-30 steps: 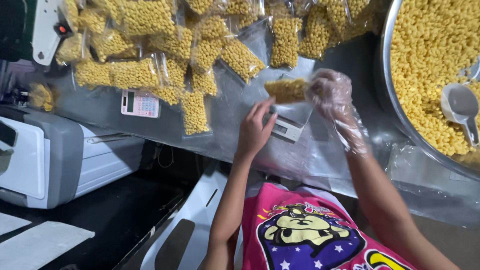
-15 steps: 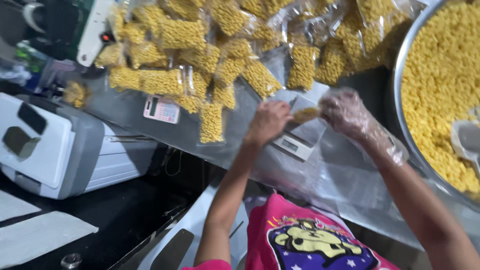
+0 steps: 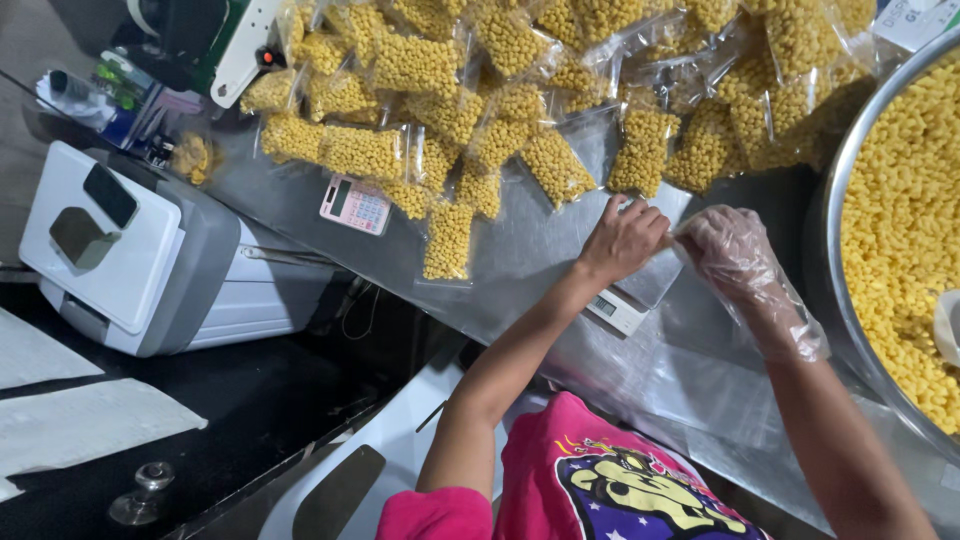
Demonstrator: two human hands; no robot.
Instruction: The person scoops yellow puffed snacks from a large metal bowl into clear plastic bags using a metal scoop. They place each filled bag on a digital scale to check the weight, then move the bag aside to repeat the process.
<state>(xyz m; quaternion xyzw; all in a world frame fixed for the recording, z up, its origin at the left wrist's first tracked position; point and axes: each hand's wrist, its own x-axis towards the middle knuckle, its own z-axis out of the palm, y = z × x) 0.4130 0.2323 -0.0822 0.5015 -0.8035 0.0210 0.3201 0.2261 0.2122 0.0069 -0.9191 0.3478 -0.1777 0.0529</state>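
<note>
Pinching small clear snack bag [image 3: 668, 238] between bare left hand [image 3: 622, 240] and gloved right hand [image 3: 735, 255], above digital scale [image 3: 632, 296] on worktop [image 3: 540, 250]; bag looks light, crinkly, slippery; best held at top edge.

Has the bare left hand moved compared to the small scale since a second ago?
Yes. The left hand was below and left of the small scale, and now sits over its top edge, meeting the gloved right hand.

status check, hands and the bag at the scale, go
Left hand bare, right hand in clear glove, both meeting above small scale. Bag between them mostly hidden. Pile of filled snack bags behind, big bowl at right.
</note>
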